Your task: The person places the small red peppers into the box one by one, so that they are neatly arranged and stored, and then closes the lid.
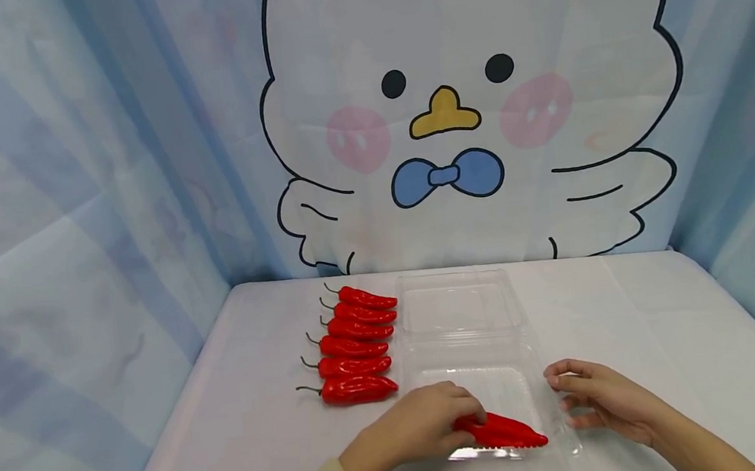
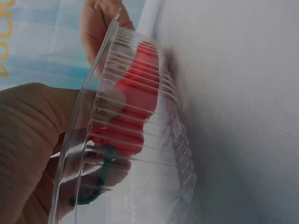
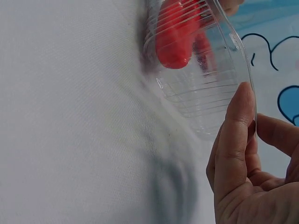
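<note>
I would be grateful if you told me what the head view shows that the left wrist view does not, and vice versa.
Only the head view: the row of six red peppers on the left of the table, the open lid and the blue bow tie on the backdrop.

Only the left wrist view: the green stem of the held pepper, seen through clear plastic, and yellow letters at the picture's edge.

Both: the held pepper, the clear box, the left hand gripping that pepper, and the right hand.
</note>
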The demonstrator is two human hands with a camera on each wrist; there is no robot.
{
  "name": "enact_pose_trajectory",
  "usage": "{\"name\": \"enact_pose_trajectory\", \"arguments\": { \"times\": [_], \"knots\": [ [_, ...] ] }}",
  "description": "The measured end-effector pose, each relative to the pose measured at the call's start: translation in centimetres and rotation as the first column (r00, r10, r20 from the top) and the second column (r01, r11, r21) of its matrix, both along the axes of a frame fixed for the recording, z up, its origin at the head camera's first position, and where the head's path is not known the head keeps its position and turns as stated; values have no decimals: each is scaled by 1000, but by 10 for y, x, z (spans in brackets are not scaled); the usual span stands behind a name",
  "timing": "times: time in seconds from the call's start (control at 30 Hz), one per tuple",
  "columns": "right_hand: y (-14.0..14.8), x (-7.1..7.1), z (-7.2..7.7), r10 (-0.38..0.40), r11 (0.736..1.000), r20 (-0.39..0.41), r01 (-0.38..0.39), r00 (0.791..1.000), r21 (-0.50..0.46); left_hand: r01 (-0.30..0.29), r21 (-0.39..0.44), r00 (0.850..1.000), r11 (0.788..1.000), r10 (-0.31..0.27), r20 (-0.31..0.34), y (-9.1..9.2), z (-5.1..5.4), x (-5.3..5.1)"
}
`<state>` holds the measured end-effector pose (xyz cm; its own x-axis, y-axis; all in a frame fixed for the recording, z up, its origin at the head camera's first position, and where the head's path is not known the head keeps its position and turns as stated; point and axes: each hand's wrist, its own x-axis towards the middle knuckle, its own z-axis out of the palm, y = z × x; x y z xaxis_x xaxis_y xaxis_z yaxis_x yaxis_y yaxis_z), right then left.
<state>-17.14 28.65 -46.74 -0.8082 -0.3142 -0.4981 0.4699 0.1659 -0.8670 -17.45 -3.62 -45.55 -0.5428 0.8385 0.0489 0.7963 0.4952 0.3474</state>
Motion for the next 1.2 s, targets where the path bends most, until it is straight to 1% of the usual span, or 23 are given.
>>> {"name": "enact_pose_trajectory", "arguments": {
  "times": [0.1, 0.27, 0.43, 0.57, 0.83, 1.0, 1.2],
  "knots": [
    [0, 0, 0, -14, 1000, 6, 14, 1000, 5, 10, -5, 1000, 1000, -10, -19, 4, 0, 0],
    [1, 0, 0, -6, 1000, 5, 6, 1000, -11, 4, -18, 1000, 1000, -5, -3, 6, -2, -1],
    [1, 0, -1, -12, 1000, 5, 12, 1000, -5, 14, -9, 1000, 1000, -14, 13, 7, -2, -2],
    [1, 0, -1, -21, 1000, 14, 21, 1000, 4, 24, 1, 1000, 1000, -24, 18, 7, -2, -2],
    [1, 0, -1, -14, 1000, 14, 14, 1000, -1, 21, 12, 1000, 1000, -21, 16, 9, -5, -4],
    [1, 0, -1, -7, 1000, 12, 7, 1000, -9, -6, 10, 1000, 1000, 6, 28, 6, -4, -3],
    [1, 0, -2, -23, 1000, 25, 23, 999, -2, -83, 47, 995, 995, 79, 66, -7, -2, 0]
  ]
}}
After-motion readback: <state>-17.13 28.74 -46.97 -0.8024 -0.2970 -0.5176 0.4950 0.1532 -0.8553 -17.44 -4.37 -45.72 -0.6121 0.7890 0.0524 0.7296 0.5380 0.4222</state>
